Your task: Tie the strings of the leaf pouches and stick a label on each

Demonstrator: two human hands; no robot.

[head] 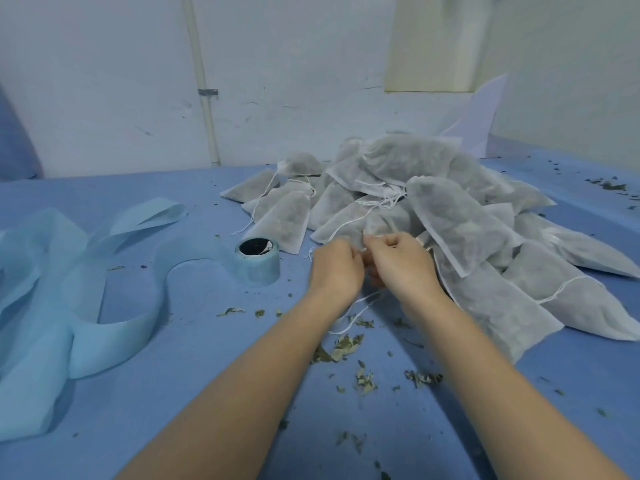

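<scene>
The blue-covered bench [173, 393] was crowded by a heap of white mesh leaf pouches [450, 216], a loose pale-blue label strip [52, 289] and its roll [258, 263]. Thin white string [356, 308] was pinched by both curled hands, left [336, 268] and right [401, 261], at the heap's near edge, among scattered dried leaf crumbs [343, 348].

Around the blue work surface

A blue cloth-covered table [173, 393] carries scattered crumbs of dried green leaf [341, 348], thickest toward the near middle, with more at the far right edge. Behind it stands a scuffed white wall [104, 81] with a white vertical pipe [204, 81] held by a metal clamp [207, 92], and a pale cream panel [436, 39] to the right.
</scene>
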